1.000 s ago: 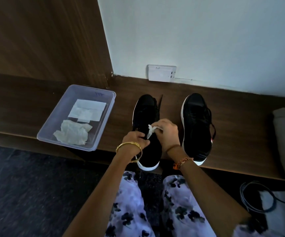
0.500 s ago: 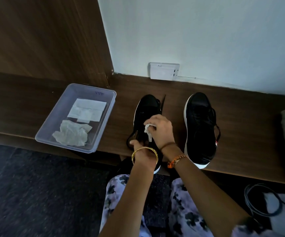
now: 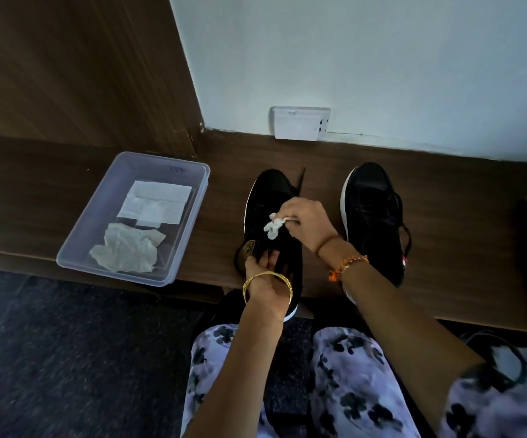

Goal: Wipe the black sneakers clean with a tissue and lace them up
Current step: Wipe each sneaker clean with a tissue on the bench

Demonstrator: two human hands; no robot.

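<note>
We are mid-wipe: our right hand (image 3: 309, 224) pinches a crumpled tissue (image 3: 273, 227) on the left sneaker (image 3: 267, 200), our left hand (image 3: 263, 268) grips its heel end at 6 o'clock, and the right sneaker (image 3: 371, 216) at 3 o'clock already looks laced.

A clear plastic tray (image 3: 189, 248) is set on a wooden ledge (image 3: 445, 216) against a pale wall (image 3: 382, 58), a white wall socket (image 3: 300, 123) is mounted just above the ledge, and dark cables (image 3: 515, 358) are seen on the floor at right.
</note>
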